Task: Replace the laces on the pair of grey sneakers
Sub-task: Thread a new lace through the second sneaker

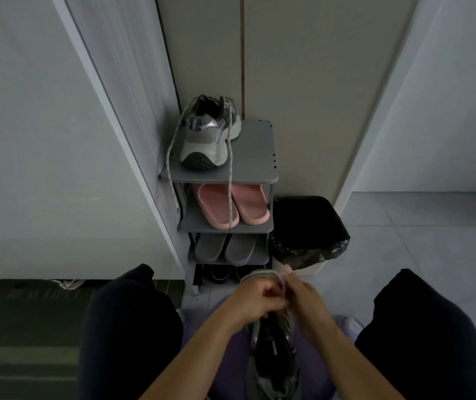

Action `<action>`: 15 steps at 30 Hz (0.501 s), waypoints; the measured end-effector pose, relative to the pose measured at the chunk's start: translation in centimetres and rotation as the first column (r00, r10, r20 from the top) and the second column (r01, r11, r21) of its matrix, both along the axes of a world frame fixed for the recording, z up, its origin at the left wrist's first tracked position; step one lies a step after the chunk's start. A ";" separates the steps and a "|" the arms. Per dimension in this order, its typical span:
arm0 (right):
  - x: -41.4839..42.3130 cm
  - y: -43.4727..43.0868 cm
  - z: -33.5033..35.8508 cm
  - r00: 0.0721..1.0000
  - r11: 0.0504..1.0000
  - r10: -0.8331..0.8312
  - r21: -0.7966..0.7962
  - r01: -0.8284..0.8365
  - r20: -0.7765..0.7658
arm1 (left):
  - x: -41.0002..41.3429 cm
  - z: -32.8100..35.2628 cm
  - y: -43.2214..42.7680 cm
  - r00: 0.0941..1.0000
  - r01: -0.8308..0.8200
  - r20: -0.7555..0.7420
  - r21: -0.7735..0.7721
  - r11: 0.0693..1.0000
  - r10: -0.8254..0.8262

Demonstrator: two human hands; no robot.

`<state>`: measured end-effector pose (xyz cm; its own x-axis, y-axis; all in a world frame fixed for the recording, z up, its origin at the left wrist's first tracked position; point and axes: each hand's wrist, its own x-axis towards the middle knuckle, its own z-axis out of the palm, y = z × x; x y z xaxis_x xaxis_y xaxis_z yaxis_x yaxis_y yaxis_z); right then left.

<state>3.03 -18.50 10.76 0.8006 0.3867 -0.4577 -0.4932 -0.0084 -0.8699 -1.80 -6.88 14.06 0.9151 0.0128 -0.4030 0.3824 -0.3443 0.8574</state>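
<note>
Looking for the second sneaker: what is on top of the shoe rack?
One grey sneaker, its loose lace hanging past the front edge. The shelf under it is covered.

Lap sneaker (272,362) toe hidden, bottom-shelf shoes (221,274) too dark

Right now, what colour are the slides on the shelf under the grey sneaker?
Pink; the pair of moulded slides shows best in the head view.

grey shoe rack (255,157) in the middle of the frame, on the tiled floor (421,232)
its top shelf carries one grey sneaker (206,140); pink slippers (249,204) lie below, grey slippers (225,248) lower; a bin (306,226) stands just right.
</note>
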 end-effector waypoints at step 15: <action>3.5 -2.2 0.1 0.938 0.957 -0.270 -0.042 0.285 0.219 | -4.2 -5.0 5.4 0.718 -0.693 -0.008 0.089 0.716 0.696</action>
<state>6.48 -20.66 10.82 0.9518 0.1075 -0.2874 -0.2926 0.0365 -0.9555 -5.96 -1.44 9.08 0.6212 0.6692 -0.4078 0.5711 -0.0302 0.8203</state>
